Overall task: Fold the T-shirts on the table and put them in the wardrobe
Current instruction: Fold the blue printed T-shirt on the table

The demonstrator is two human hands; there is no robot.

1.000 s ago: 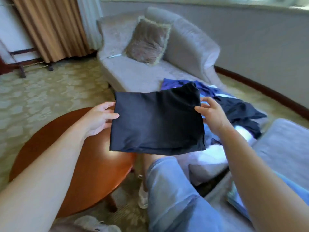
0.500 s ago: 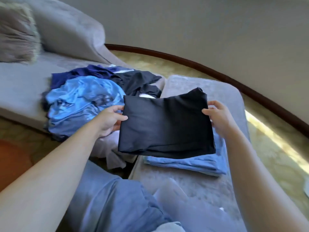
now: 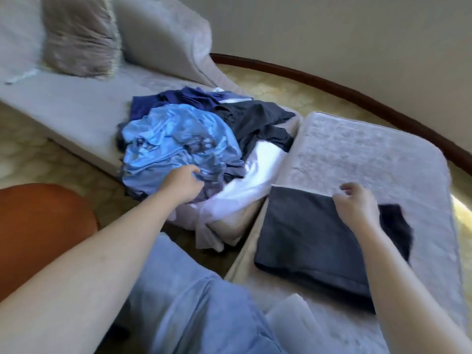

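L hand (image 3: pixel 184 185) grips light-blue T-shirt (image 3: pixel 176 139) under its fingers; R hand (image 3: pixel 356 208) loosely curled above folded dark T-shirt (image 3: pixel 301 233), grip unclear.

The far half of the grey ottoman (image 3: pixel 357 149) lies bare and open to a hand, while its near half is taken by the folded dark T-shirt (image 3: pixel 301 241), with the right hand (image 3: pixel 357 208) over the shirt's far edge. To the left, the heap of loose clothes (image 3: pixel 184 139) covers the near end of the chaise (image 3: pixel 63 111) and lies against the ottoman's left edge; the left hand (image 3: pixel 184 185) grips into it. Farther left the chaise seat is open up to the cushion (image 3: pixel 79 34).
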